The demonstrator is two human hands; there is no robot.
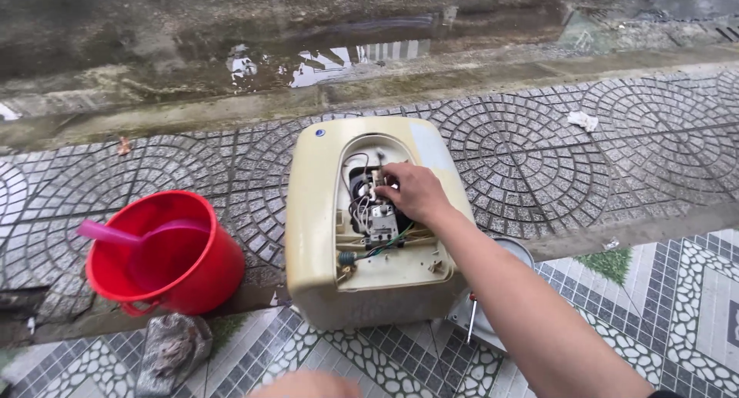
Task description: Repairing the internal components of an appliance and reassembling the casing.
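A cream water heater [315,229] lies on its back in the middle of the frame, across the edge where the grey fan-patterned paving [539,152] meets the patterned tiles [677,306] at the bottom. Its cover is off, and an oval opening shows wires [356,209] and a small grey thermostat block [382,222]. The right hand [412,190] reaches in from the lower right, the arm crossing the heater's right edge; its fingers are curled together on a small part at the top of the wiring, though what they pinch is too small to tell. The left hand [308,384] shows only as a blurred sliver at the bottom edge, so I cannot tell whether it is spread or closed. Just right of the heater, under the arm, lie a round grey lid [517,252] and a screwdriver [471,321]. To the left stands a red bucket [204,271] with a pink-handled scoop [104,232] in it, and a dirty rag [173,348] lies below it. A scrap of white paper [583,120] sits in the upper right, and a wet road with puddles [346,59] runs across the top.
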